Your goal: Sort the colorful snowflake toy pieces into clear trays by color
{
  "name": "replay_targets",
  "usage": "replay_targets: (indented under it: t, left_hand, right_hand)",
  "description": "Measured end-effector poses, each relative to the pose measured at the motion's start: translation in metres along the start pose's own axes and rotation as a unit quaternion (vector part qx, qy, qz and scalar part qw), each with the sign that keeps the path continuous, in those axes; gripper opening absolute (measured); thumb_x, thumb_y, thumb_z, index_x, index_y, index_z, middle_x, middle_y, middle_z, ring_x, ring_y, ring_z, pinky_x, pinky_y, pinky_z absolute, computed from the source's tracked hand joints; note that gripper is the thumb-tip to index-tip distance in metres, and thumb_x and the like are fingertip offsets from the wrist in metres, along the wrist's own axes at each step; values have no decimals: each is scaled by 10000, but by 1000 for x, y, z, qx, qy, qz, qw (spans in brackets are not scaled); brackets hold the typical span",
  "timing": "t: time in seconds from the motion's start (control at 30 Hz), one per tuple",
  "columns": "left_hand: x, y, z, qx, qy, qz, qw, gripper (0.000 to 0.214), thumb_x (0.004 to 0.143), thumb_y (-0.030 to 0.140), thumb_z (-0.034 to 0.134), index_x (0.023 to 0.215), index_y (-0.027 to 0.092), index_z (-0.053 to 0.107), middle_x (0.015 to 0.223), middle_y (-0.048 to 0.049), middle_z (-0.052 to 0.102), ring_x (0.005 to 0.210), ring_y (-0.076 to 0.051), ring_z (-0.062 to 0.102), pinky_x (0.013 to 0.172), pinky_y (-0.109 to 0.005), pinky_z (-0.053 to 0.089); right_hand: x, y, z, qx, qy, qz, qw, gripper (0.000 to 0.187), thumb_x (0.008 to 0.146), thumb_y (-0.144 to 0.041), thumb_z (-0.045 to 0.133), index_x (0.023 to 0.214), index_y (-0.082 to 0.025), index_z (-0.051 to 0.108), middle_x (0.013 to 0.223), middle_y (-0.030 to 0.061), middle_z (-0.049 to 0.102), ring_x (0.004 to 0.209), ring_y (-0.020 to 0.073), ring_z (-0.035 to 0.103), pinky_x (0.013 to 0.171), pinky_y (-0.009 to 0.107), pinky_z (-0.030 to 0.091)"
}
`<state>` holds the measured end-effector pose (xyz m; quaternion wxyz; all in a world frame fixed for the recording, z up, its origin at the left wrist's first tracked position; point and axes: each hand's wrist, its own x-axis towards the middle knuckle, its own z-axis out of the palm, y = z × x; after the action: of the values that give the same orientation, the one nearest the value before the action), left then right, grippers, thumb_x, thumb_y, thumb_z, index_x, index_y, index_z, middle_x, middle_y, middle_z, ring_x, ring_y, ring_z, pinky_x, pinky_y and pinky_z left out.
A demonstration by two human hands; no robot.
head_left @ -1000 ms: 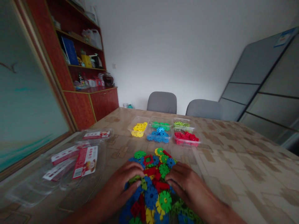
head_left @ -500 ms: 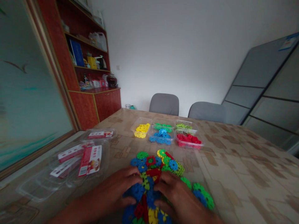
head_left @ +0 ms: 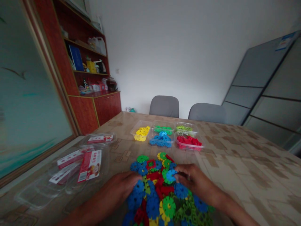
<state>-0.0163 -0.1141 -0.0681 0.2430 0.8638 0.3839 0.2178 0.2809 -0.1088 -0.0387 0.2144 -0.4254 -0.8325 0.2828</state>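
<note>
A mound of plastic interlocking snowflake discs and connector pieces in blue, green, yellow and red lies before me, with a blue disc [head_left: 152,205] near its front. My right hand [head_left: 195,179] pinches a light blue disc [head_left: 171,176], which overlaps a green disc at the pile's upper right. On the pile's left edge, my left hand [head_left: 127,185] has its fingers close together beside blue discs [head_left: 136,194]; what they grip, if anything, is hidden. A red square piece [head_left: 151,164] and lime green lattice pieces [head_left: 189,212] show in the mound.
Clear tubs of sorted pieces stand farther back: yellow [head_left: 141,131], blue [head_left: 161,140], red [head_left: 189,142], green and lime. Clear plastic lids [head_left: 35,196] with labels lie at the left. Two grey chairs [head_left: 164,106] stand behind the patterned table [head_left: 235,163].
My right hand has moved right and up from the middle of the pile and now pinches a light blue disc. More red and green pieces show. My left hand stays at the left edge, fingers closer together.
</note>
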Motion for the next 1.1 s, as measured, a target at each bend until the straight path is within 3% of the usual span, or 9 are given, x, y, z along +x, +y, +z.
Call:
replay_targets:
  t: [0.13,0.23,0.3,0.43,0.57,0.73,0.87,1.1]
  left_hand:
    - [0,-5,-11,22,1,-48,999,237,910,242,395,914,188,626,727,-4,604,647,-134,538,590,-198,377]
    - [-4,-6,-19,-10,-43,-58,997,227,875,213,413,878,170,637,715,3,591,646,-128,521,570,-186,349]
    - [-7,-4,-22,-22,-83,-57,995,228,861,196,418,887,173,643,740,3,596,675,-129,531,590,-183,355]
    - [-9,5,-24,-25,-139,-61,988,224,862,185,429,917,196,646,829,-1,618,777,-142,565,680,-197,381]
    - [-10,4,-24,-57,-158,-89,982,176,795,196,545,951,217,624,846,18,587,775,-140,555,649,-191,384]
    - [-11,-5,-20,-58,-149,-99,982,360,690,208,681,1037,258,596,853,41,543,788,-136,526,661,-195,385]
    - [-13,-12,-15,-39,-133,-78,987,410,658,200,724,1039,271,590,860,47,536,780,-133,511,648,-197,368]
    - [-12,-8,-14,-43,-136,-80,987,340,684,191,689,1002,248,584,912,31,545,794,-139,509,642,-207,366]
  right_hand:
    - [-10,7,-25,52,-68,11,996,335,925,-360,428,642,-189,373,629,-56,303,577,95,309,510,215,240]
    - [-17,11,-28,56,-139,20,989,312,908,-336,461,643,-182,401,613,-59,324,569,89,327,516,210,257]
    - [-18,12,-24,44,-154,27,987,271,888,-305,489,655,-173,448,612,-54,380,574,90,366,530,208,283]
    - [-16,11,-15,18,-122,38,992,179,858,-265,516,715,-158,537,646,-30,484,611,105,454,555,208,323]
    - [-13,9,-15,11,-97,38,995,154,848,-254,516,732,-156,546,643,-29,493,602,106,457,546,206,324]
    - [-13,18,-30,-5,-77,32,997,209,870,-285,503,700,-164,510,622,-39,450,594,106,439,543,216,320]
    - [-15,25,-38,27,-99,41,994,215,877,-340,511,784,-155,568,672,-16,510,628,123,489,571,226,369]
    - [-13,20,-18,1,-98,50,994,296,804,-327,613,1049,-160,601,750,0,546,684,150,534,596,246,407]
